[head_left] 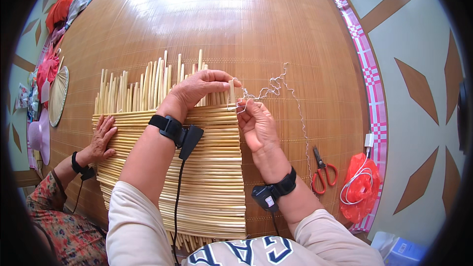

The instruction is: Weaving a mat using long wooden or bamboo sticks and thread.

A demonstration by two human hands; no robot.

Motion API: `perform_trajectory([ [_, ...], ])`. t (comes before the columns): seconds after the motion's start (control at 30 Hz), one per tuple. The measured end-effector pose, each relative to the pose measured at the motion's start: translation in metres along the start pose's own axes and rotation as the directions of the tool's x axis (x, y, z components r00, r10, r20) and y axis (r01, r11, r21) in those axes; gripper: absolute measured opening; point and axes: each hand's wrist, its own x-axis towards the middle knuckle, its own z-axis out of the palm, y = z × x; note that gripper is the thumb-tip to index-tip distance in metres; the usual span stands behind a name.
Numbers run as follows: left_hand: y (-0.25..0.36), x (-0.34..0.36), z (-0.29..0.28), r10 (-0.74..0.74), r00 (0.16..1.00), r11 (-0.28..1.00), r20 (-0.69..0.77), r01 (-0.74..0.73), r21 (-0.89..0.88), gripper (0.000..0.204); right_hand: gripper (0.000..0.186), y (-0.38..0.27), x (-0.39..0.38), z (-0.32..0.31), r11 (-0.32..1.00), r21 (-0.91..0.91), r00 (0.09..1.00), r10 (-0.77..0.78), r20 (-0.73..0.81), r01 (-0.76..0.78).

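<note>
A mat of slim pale sticks [197, 167] lies in front of me, its crosswise sticks packed closely side by side. Along its far edge several upright sticks [152, 86] stand out at uneven lengths. My left hand [199, 87] reaches over that edge and pinches the rightmost upright stick [232, 93] near its top. White string [271, 88] loops around this corner and trails off to the right. At the corner my right hand [258, 123] is closed, with string between thumb and fingers. Another person's hand [102, 140] rests flat on the mat's left edge.
Red-handled scissors [322, 171] lie to the right, near a red plastic bag [360, 187] with a white cable on it. A hand fan [59, 96] and a pink hat [39, 135] are at the left. Bamboo matting [276, 29] covers the surface beneath.
</note>
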Motion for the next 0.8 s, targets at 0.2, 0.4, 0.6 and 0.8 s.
perform_trajectory([
  [0.2,-0.008,0.006,-0.007,-0.031,0.995,0.998,0.092,0.035,-0.043,0.027,0.015,0.009,0.008,0.004,0.995,0.062,0.996,-0.077,-0.037,0.079],
  [0.4,-0.015,0.012,-0.006,-0.038,0.994,0.997,0.099,0.044,-0.068,0.023,0.010,0.001,0.009,0.011,0.908,-0.316,0.960,-0.276,0.038,0.274],
  [0.6,-0.015,0.010,-0.005,-0.073,0.997,0.997,0.011,0.073,-0.025,0.022,0.031,-0.052,0.018,0.006,-0.354,-0.855,0.695,-0.500,0.516,0.380],
  [0.8,-0.020,0.011,-0.008,-0.069,0.998,0.994,0.016,0.070,-0.082,0.019,0.022,-0.054,0.060,0.016,0.073,-0.821,0.824,-0.026,0.565,0.566],
])
